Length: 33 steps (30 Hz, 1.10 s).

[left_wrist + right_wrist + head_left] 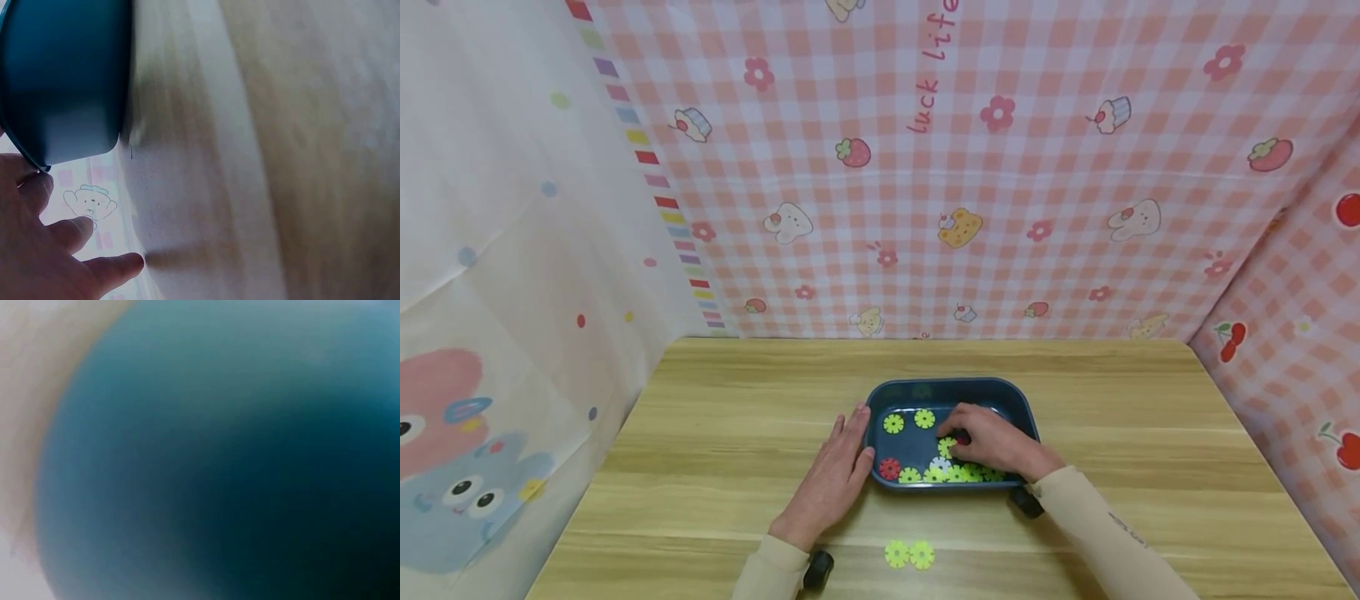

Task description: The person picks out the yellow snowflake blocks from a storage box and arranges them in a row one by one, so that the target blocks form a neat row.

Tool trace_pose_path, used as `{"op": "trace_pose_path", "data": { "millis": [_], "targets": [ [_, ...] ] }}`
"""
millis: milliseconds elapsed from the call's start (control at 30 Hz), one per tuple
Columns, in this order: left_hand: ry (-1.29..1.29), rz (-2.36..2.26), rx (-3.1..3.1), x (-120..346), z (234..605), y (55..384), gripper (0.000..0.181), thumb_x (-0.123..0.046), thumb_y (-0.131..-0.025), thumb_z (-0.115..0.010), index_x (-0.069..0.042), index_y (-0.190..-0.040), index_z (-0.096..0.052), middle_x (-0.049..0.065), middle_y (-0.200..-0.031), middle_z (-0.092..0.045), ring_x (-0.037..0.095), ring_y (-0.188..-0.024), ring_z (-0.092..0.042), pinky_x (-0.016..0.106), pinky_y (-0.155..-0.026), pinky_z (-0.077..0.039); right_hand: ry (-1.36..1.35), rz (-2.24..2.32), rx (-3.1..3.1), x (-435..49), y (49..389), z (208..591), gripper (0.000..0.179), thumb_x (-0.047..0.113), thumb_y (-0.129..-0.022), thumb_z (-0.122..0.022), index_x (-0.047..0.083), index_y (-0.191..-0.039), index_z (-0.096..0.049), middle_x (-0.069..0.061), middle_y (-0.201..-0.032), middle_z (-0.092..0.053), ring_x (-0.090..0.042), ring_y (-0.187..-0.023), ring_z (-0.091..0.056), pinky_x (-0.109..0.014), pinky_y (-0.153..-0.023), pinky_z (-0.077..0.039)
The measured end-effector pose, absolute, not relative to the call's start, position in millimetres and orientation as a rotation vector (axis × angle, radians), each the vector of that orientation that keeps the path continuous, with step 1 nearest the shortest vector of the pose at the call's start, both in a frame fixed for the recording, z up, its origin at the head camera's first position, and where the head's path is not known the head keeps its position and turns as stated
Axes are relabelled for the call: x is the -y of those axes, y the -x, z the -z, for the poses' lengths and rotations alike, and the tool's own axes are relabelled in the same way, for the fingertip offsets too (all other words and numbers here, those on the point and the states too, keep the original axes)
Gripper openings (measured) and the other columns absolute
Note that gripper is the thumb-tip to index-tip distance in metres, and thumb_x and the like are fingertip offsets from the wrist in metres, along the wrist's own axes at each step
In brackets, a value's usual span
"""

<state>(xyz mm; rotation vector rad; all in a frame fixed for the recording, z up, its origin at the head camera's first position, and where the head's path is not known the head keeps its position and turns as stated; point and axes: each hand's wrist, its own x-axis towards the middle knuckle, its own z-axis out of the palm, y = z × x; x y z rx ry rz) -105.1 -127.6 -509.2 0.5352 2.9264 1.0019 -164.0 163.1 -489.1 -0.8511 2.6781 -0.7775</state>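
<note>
A dark blue tray [955,486] holds several yellow-green snowflake building discs [924,418], a red disc [889,468] and a pale white one [940,464]. My left hand [835,473] rests against the tray's left side, fingers extended; in the left wrist view its fingertips [41,185] are right at the tray's rim. My right hand [988,437] reaches in over the right side, its finger and thumb bent around a yellow-green disc [947,447]. Beneath that hand a bit of dark red shows, mostly hidden. Blurred blue tray wall [156,456] fills most of the right wrist view.
Two yellow-green discs [909,554] lie side by side on the wooden table [737,400] in front of the tray. Black wrist devices sit under both forearms. A pink checked cloth [910,183] hangs behind the table, with more cloth at both sides.
</note>
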Motion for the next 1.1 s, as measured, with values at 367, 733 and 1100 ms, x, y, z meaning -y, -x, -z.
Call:
{"op": "trace_pose_path", "data": {
  "millis": [367, 733, 1100],
  "targets": [
    [-0.538, -1.009, -2.929, 127.7, 509.8, 104.4, 0.059, -0.031, -0.112, -0.044, -0.01, -0.165, -0.026, 0.006, -0.171, -0.022, 0.04, -0.155, -0.021, 0.063, -0.119, -0.028, 0.849, 0.711, -2.66, -163.9, 163.6, 489.5, 0.033, 0.015, -0.091, -0.081, 0.011, -0.123, -0.075, -0.001, -0.12, -0.062, -0.017, -0.105, -0.057, -0.043, -0.095, -0.053],
    [-0.516, -1.008, -2.943, 124.3, 509.5, 103.5, 0.06, -0.031, -0.112, -0.044, -0.013, -0.166, -0.024, 0.004, -0.172, -0.021, 0.037, -0.156, -0.02, 0.063, -0.12, -0.027, 0.873, 0.706, -2.688, -163.9, 161.3, 487.6, 0.028, 0.017, -0.095, -0.077, 0.01, -0.121, -0.075, -0.001, -0.118, -0.064, -0.015, -0.101, -0.057, -0.039, -0.088, -0.054],
    [-0.55, -1.002, -2.965, 124.0, 508.0, 102.9, 0.056, -0.03, -0.113, -0.043, -0.01, -0.164, -0.03, 0.003, -0.171, -0.022, 0.038, -0.156, -0.021, 0.065, -0.118, -0.029, 0.829, 0.792, -2.753, -166.2, 149.1, 472.9, 0.029, 0.021, -0.095, -0.077, 0.013, -0.123, -0.074, 0.006, -0.113, -0.064, -0.011, -0.099, -0.059, -0.036, -0.086, -0.055]
  ]
}}
